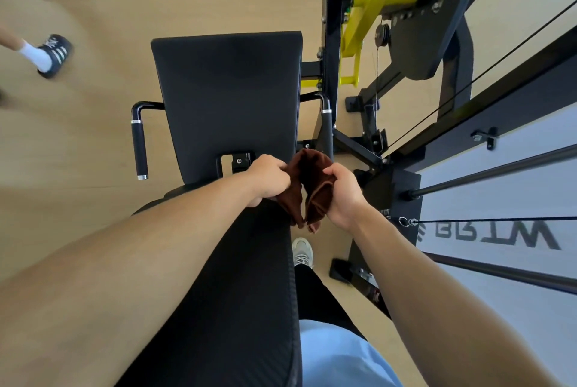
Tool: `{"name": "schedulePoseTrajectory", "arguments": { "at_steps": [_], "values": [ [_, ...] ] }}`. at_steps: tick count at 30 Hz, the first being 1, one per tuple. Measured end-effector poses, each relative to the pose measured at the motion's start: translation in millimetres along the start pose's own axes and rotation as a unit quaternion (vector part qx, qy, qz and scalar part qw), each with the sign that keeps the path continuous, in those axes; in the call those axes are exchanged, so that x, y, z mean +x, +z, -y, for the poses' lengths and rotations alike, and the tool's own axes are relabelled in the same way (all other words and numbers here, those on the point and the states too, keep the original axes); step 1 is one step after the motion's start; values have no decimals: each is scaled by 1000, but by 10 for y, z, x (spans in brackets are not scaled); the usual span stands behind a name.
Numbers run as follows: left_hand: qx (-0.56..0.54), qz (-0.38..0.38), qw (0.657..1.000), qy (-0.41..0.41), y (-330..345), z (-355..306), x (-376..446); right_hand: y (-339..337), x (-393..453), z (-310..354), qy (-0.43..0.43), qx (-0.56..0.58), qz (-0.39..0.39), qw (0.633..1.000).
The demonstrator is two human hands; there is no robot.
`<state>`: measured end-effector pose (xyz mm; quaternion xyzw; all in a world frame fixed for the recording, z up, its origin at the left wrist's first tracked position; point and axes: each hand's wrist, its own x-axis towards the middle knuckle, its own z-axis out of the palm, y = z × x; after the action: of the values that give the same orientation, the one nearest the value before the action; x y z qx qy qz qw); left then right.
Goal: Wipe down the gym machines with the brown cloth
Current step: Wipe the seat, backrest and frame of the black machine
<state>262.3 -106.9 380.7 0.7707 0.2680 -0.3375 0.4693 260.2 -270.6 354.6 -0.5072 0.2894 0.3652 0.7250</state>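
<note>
The brown cloth (307,186) hangs bunched between both hands, above the gap where the black seat pad (229,96) meets the long black back pad (237,293) below me. My left hand (268,179) grips the cloth's left side, its knuckles over the top of the back pad. My right hand (343,196) pinches the cloth's right edge. The cloth's lower corners dangle free beside the back pad, not pressed on any surface.
Black side handles (139,143) flank the seat. A yellow lever (365,11), a black frame and cables (487,74) stand on the right by a white panel. My shoe (302,251) is on the wooden floor. Another person's feet (51,54) are at the far left.
</note>
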Motion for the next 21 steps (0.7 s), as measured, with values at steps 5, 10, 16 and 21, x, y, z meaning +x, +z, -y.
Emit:
{"name": "schedulePoseTrajectory", "arguments": {
  "at_steps": [5, 10, 16, 21],
  "values": [
    [-99, 59, 988, -99, 56, -144, -35, 32, 11, 22, -8, -87, 3, 996],
    [-100, 122, 974, -161, -23, -183, -141, 213, -66, -228, 95, -130, 74, 984],
    [128, -96, 984, -76, -42, 129, 116, 422, 179, -512, 83, -161, 3, 983],
    [288, -24, 957, -24, -236, 310, 391, 479, 520, -463, 101, -241, -54, 964]
  ]
}}
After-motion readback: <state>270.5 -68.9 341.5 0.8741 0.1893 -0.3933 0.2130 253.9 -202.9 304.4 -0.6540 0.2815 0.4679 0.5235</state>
